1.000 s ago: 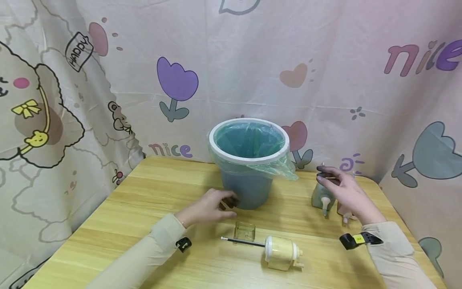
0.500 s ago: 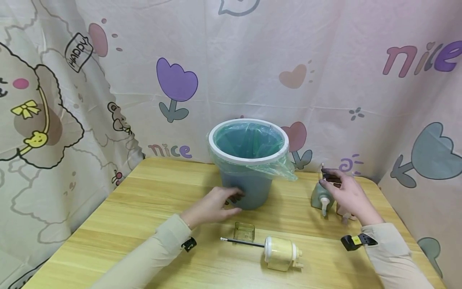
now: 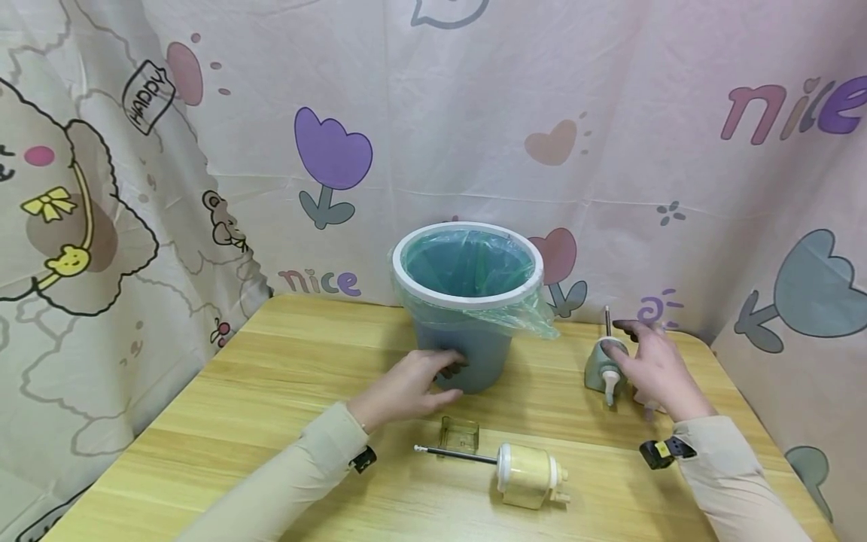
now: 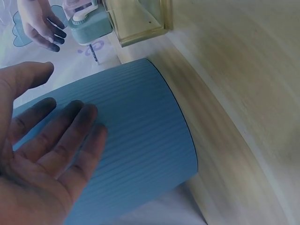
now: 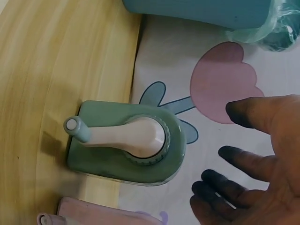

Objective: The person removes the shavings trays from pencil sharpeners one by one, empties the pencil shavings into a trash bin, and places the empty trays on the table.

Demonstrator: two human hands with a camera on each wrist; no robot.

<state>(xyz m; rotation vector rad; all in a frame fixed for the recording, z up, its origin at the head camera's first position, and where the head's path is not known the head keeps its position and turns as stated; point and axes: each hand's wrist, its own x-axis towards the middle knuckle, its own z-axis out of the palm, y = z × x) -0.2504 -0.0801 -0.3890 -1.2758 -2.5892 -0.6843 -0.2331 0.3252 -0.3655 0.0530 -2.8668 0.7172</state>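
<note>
My left hand (image 3: 409, 388) is by the front of the blue bin (image 3: 474, 350), with fingers loosely bent and apart. In the left wrist view, its fingertips overlap the bin's ribbed wall and the palm holds nothing. At the right back, a green crank pencil sharpener (image 5: 108, 161) stands on end with a pencil (image 3: 607, 322) sticking up from its top. Beside it my right hand (image 3: 657, 369) is spread, thumb and fingers apart, dark smudges on the fingertips, nothing gripped. Partly hidden behind that hand is a pink sharpener (image 5: 103, 213).
A yellow crank sharpener (image 3: 524, 478) lies at the front of the wooden table (image 3: 271, 421), a dark pencil (image 3: 460, 455) pointing left from it. Next to that pencil sits a clear amber shavings drawer (image 3: 467, 433). A green bag (image 3: 535, 316) lines the bin. Printed cloth (image 3: 460, 113) hangs behind.
My left hand has moved right, closer across the bin's front. My right hand has shifted slightly right and down, and more of the upright pencil shows. Sharpeners and bin stayed put.
</note>
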